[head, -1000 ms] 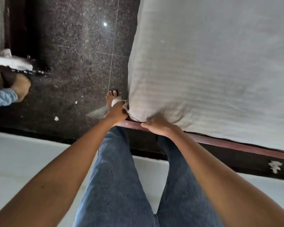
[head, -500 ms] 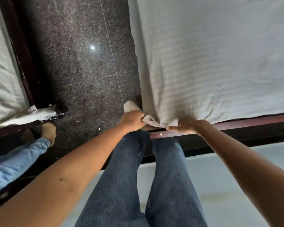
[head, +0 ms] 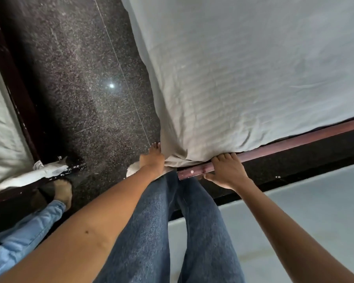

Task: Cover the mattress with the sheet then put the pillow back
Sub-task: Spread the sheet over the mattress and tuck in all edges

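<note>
Right hand (head: 227, 170) has quit the sheet (head: 243, 78) and grips the frame (head: 274, 148). Left hand (head: 151, 160), fingers (head: 155, 147) straight, presses the corner (head: 176, 158) in; tuck looks nearly done.

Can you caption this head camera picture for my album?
Left hand presses the sheet corner; right hand holds the wooden bed rail.

The mattress is being hidden under the sheet (head: 243, 78). The end of the bed rail (head: 196, 170) is being partly covered by the right hand (head: 227, 170).
</note>
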Available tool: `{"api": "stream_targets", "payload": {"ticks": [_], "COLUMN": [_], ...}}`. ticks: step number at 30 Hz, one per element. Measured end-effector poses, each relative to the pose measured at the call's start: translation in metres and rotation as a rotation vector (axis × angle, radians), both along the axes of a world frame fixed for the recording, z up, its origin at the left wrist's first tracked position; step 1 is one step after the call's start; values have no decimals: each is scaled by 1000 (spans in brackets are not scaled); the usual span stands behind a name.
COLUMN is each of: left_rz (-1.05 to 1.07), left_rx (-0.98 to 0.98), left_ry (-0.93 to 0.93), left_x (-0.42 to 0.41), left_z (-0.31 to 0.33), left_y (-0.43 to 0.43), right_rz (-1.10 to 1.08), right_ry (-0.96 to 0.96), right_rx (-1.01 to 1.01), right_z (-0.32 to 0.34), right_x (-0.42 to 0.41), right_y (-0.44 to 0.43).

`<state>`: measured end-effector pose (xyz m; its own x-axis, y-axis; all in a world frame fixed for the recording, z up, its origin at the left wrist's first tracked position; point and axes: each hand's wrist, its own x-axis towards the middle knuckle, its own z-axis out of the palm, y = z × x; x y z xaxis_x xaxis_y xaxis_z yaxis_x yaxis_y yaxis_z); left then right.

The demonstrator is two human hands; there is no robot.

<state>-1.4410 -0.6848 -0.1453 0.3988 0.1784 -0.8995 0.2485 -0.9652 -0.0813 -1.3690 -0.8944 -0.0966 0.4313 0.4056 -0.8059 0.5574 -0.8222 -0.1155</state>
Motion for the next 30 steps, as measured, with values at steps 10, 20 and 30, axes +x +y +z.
{"api": "stream_targets", "payload": {"ticks": [10,20,30], "left_rz": [-279,53,393], "left_rx": [88,-306,-593], "left_ry": [-1,-30,-568], "left_x": [-23,-39,82], "left_z": [-9,-2,35], "left_y": [9,72,106], "right_rz": [-789,-1269,-2204], "right_ry": [166,27,334], "right_rx": [370,268,593], "right_z": [60,8,-5], "right_x": [-73,-75,-28], "right_y": [44,140,180]}}
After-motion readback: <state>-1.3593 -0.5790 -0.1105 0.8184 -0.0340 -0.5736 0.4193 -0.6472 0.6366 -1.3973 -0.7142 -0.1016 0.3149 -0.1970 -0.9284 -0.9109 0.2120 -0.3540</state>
